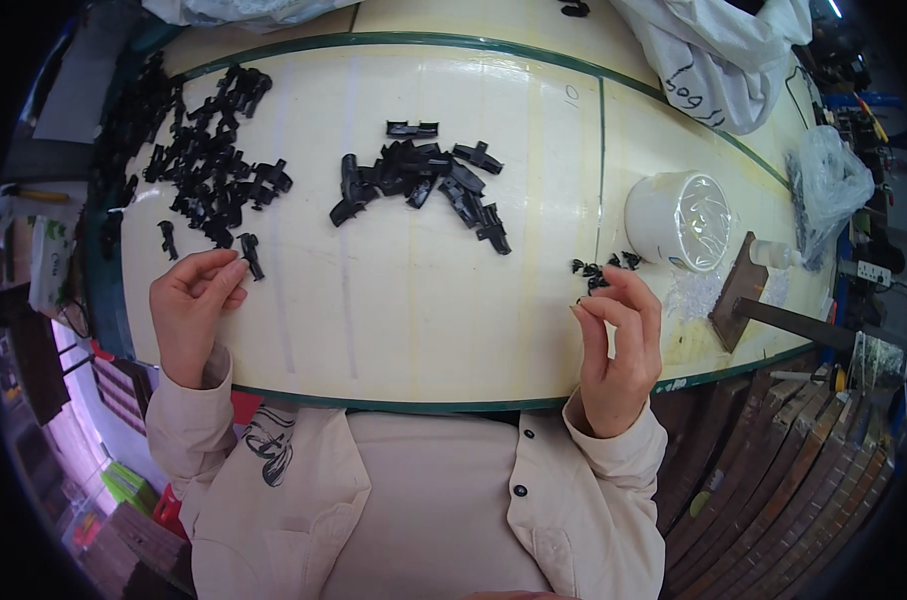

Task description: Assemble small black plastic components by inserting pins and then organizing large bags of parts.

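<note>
At the left of the table, my left hand [195, 308] is closed in a pinch, its fingertips against the edge of a narrow black plastic part [252, 258]. Another such part [168, 240] lies just beyond the fingers, below a large loose heap of black plastic parts [208, 160]. On the right, my right hand [621, 355] is raised with thumb and fingers together around a tiny black piece [579, 301], mostly hidden. Several small black pieces [595, 274] lie right behind those fingers. A smaller group of black plastic parts [413, 170] sits between the hands, farther back.
A white round tub [663, 218] with clear plastic inside stands at the right. Beside it are a small white bottle [775, 254] and a brown plate with a dark handle [738, 295]. A white sack [718, 60] and a clear plastic bag [833, 185] lie behind.
</note>
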`<state>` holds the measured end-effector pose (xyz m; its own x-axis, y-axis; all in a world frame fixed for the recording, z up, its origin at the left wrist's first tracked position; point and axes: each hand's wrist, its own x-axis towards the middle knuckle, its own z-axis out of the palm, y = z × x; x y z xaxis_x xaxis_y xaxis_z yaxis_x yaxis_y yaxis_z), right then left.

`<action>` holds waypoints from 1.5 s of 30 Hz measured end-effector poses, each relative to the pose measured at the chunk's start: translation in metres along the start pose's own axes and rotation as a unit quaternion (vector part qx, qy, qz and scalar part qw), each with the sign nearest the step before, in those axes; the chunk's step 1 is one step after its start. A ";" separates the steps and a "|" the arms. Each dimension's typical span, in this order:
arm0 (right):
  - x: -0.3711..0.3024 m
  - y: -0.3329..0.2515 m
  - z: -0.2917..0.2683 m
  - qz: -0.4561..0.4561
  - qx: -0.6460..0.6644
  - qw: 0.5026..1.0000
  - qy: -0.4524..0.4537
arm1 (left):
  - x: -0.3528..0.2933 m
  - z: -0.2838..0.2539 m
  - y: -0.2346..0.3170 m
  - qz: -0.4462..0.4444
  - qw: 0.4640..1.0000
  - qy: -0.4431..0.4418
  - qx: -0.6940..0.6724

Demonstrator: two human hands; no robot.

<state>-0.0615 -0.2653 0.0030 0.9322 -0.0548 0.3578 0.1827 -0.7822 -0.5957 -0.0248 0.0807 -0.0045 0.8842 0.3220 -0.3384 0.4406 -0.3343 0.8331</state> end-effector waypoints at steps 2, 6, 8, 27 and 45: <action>0.001 -0.006 0.006 -0.008 0.117 0.993 0.007 | -0.009 -0.002 0.007 0.001 0.998 0.034 0.046; 0.019 -0.032 0.012 -0.046 0.227 0.962 -0.142 | -0.032 0.023 0.032 0.222 0.970 0.027 0.094; 0.026 -0.044 0.015 0.000 0.273 0.938 -0.213 | -0.032 0.044 0.054 0.307 0.933 -0.184 0.025; 0.026 -0.052 0.028 0.256 0.448 0.822 -0.241 | -0.040 0.089 0.045 0.292 0.903 -0.281 -0.141; 0.011 -0.047 0.033 -0.249 0.049 0.962 -0.099 | -0.036 0.104 0.031 -0.195 0.761 -0.434 -0.440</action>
<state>-0.0494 -0.2085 0.0112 0.7611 0.4383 0.4781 0.6414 -0.6184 -0.4541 -0.0269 -0.0339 -0.0115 0.6500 -0.5904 -0.4784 0.7595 0.4834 0.4353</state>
